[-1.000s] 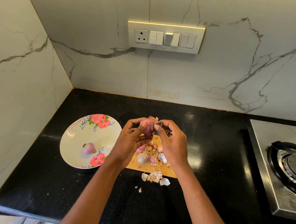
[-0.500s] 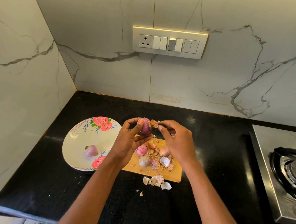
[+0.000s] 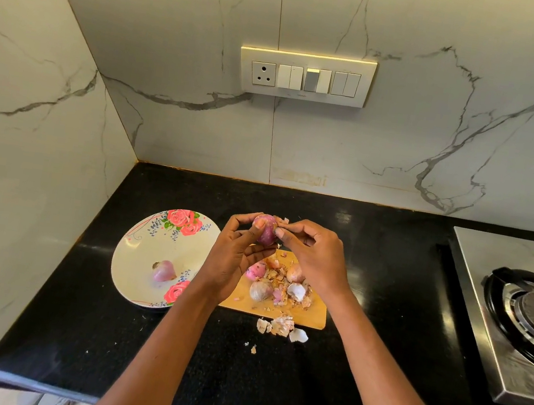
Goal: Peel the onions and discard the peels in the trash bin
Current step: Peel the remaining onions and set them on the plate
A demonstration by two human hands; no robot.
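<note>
My left hand grips a small purple onion above the wooden cutting board. My right hand pinches a bit of dry peel at the onion's top right. On the board lie several small onions among loose peels. One peeled onion rests on the floral plate to the left. More peel scraps lie on the counter in front of the board. No trash bin is in view.
The black counter runs into a marble corner at the left. A steel gas stove stands at the right. A switch panel is on the back wall. The counter's front edge is close to my body.
My right hand's fingers have shifted from the onion's front to its top right, drawing a peel away. The view has shifted slightly; the onion stays in my left hand.
</note>
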